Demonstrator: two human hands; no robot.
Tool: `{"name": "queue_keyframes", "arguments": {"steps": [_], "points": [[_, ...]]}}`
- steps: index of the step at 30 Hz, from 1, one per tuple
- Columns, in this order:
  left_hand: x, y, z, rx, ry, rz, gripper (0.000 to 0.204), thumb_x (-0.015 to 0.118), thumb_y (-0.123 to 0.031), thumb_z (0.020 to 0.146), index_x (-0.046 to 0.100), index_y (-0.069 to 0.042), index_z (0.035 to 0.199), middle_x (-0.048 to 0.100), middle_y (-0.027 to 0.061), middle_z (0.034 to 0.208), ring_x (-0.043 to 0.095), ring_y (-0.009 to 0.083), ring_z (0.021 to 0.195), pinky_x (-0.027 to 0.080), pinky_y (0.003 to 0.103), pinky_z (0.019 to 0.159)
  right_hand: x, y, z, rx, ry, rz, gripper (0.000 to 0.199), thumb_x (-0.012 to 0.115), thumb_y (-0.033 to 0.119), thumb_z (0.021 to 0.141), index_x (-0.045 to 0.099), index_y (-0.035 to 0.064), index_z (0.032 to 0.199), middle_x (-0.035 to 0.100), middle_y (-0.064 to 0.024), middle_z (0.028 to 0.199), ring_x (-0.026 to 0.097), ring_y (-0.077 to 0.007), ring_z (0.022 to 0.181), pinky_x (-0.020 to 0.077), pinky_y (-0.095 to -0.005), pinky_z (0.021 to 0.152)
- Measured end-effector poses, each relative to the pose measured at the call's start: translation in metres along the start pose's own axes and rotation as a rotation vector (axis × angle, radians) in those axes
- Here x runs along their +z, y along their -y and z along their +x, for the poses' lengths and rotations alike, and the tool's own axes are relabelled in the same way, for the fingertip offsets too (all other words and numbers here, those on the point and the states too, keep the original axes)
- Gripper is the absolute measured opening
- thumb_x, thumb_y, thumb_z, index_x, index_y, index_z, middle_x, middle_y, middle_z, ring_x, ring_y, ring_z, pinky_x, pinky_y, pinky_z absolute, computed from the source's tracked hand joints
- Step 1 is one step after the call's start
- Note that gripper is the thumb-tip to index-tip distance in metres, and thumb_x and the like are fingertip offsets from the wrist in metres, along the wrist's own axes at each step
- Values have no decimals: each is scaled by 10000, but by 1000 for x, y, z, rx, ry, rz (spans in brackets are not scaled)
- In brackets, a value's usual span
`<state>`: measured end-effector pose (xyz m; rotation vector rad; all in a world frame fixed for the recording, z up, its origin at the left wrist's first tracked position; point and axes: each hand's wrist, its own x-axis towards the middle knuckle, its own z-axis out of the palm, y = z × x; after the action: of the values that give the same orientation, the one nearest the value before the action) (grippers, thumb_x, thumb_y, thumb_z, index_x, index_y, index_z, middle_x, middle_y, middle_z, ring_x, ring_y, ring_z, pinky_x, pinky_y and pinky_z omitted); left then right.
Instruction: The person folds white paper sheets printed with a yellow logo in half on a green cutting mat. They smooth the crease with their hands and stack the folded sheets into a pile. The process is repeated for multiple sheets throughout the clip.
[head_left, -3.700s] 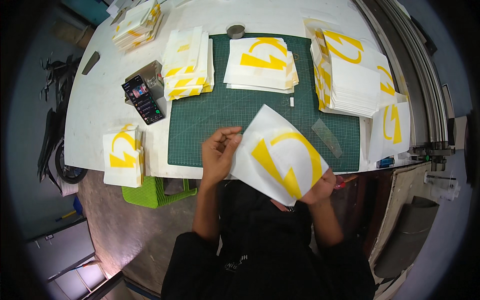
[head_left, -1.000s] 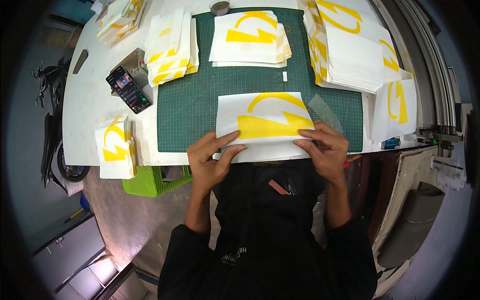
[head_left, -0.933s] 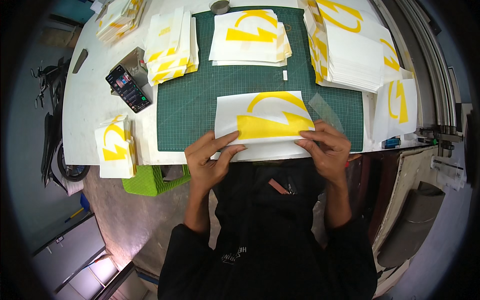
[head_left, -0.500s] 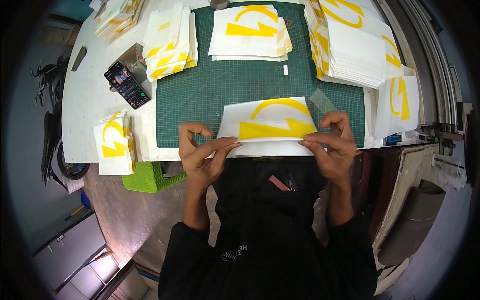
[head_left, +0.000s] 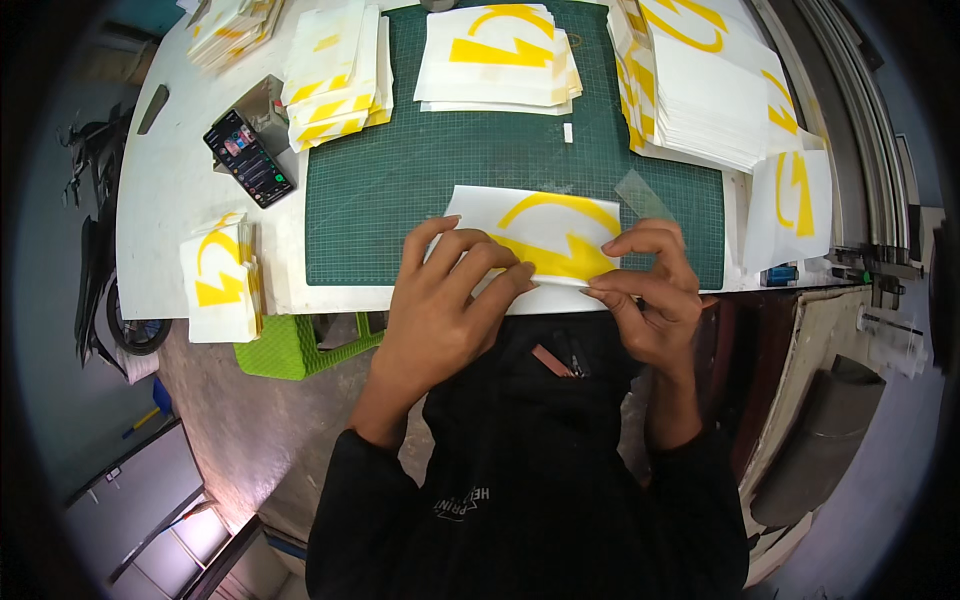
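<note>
A white paper sheet (head_left: 560,228) with a yellow arc and lightning-bolt print lies at the near edge of the green cutting mat (head_left: 420,165). Its near edge is folded up, with a white strip showing below the crease. Across the sheet's left part reaches my left hand (head_left: 440,305), thumb and fingers closed on the fold near its middle; the hand hides the sheet's lower left corner. At the right end of the fold, my right hand (head_left: 660,295) pinches the paper between thumb and fingers.
Printed sheets are stacked at the mat's far edge (head_left: 490,75), far left (head_left: 330,80) and right (head_left: 710,110). A smaller pile (head_left: 220,285) sits on the table's left edge. A phone (head_left: 250,158) leans on a grey block. A clear plastic piece (head_left: 643,195) lies beyond my right hand.
My left hand has moved right and inward from the sheet's left end, now lying over the sheet with its grip near the fold's middle. My right hand keeps its pinch, slightly shifted left.
</note>
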<state>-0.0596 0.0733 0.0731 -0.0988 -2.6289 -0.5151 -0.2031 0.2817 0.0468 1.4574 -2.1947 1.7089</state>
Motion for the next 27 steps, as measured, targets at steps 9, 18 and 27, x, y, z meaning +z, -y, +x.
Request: {"name": "queue_keyframes", "arguments": {"steps": [9, 18, 27], "points": [[2, -5, -2, 24, -23, 61, 194, 744, -104, 811, 748, -85, 1003, 663, 19, 961, 647, 217, 1010, 471, 523, 1051, 1, 3, -1, 18, 12, 34, 175, 869, 12, 739, 807, 29, 901, 701, -130, 1056, 599, -294, 1033, 485, -435, 913], [6, 10, -9, -373, -157, -551, 74, 737, -43, 939, 713, -2, 996, 711, 73, 904, 680, 186, 832, 539, 342, 836, 2, -16, 0, 220, -230, 458, 1213, 996, 365, 696, 283, 24, 1616, 552, -249, 1450, 528, -339, 1385, 401, -486, 1146], [30, 28, -30, -753, -370, -1112, 129, 686, -96, 1040, 691, 32, 1055, 693, 11, 907, 592, 46, 803, 468, 209, 743, 52, -9, -12, 840, -6, 1224, 1254, 946, 50, 691, 136, 21, 1647, 471, -251, 1524, 515, -333, 1399, 418, -463, 1177]]}}
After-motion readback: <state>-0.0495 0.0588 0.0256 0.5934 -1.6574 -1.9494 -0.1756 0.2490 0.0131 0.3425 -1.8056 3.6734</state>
